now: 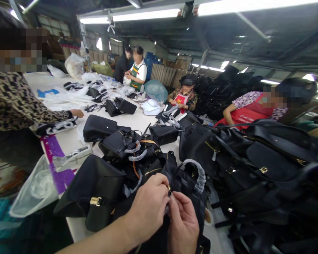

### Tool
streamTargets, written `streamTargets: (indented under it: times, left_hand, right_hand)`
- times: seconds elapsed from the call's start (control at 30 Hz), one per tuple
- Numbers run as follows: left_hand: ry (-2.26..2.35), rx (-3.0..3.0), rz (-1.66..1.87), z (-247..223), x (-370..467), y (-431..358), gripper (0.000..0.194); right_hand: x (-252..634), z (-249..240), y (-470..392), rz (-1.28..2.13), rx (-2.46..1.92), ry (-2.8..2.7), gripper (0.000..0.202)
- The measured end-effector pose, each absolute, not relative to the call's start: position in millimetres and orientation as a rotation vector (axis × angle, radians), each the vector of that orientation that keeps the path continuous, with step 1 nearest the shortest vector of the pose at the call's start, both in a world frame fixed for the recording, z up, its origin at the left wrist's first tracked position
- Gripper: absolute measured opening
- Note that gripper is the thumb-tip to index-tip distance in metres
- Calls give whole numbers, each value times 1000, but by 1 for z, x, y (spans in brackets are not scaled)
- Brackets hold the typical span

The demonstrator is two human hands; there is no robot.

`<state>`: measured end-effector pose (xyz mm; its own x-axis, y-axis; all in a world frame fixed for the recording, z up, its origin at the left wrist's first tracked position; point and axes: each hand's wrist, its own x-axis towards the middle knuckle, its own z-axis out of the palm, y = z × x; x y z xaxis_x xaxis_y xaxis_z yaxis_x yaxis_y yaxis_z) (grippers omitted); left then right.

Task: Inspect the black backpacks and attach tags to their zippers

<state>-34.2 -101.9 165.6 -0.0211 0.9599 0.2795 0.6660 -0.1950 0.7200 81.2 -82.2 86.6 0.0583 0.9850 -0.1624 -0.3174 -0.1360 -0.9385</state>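
Both my hands meet over a black handbag (160,231) in the near middle. My left hand (149,204) is closed, its fingertips pinching a small gold-coloured metal fitting (169,188) on the bag. Right beside it, my right hand (184,220) is closed too, thumb against forefinger at the same fitting; the exact grip is hidden between the fingers. Behind them rises a bag handle (198,176) wrapped in clear plastic. Close to my left forearm, another black bag (91,190) with a gold clasp (95,201) lies tilted on its side.
Black bags (275,169) are heaped on the right. More bags (103,128) lie along the white table (137,120). At left, a co-worker in a patterned sleeve (18,98) reaches over the table near a plastic bag (38,187). Several other people stand or sit farther off.
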Motion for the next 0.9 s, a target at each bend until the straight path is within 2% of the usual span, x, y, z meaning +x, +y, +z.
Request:
streamTargets:
  times: [0.07,0.17,0.3,0.4,0.5,0.53,0.6,0.67,0.73,0.77,0.9]
  left_hand:
    - [1626,2053,1068,159,-37,-113,22]
    - [1565,2210,1070,118,-42,-134,20]
    - [1691,2065,1099,76,-39,-159,21]
    - [1751,1849,990,83,-37,-166,20]
    - [1794,1465,891,107,-42,-166,5]
    - [1803,1343,859,114,-44,-165,5]
    - [1821,1211,759,124,-50,-162,12]
    - [1844,1224,612,127,-53,-159,29]
    - [1870,1272,528,122,-54,-155,40]
    - [1870,1262,529,116,-54,-153,39]
    - [1794,984,735,82,-50,-152,23]
  right_hand:
    - [81,75,-93,1396,-1083,-794,47]
    - [73,38,-119,1460,-1096,-654,52]
    - [74,5,-139,1556,-1165,-636,48]
    - [82,5,-134,1632,-1162,-717,48]
    - [86,11,-127,1663,-1147,-746,47]
    - [86,11,-126,1671,-1145,-752,46]
    - [86,11,-126,1683,-1145,-762,45]
    - [85,9,-128,1705,-1142,-783,44]
    - [84,7,-129,1732,-1151,-813,44]
    - [84,6,-129,1740,-1163,-829,44]
    - [85,7,-126,1804,-1260,-889,44]
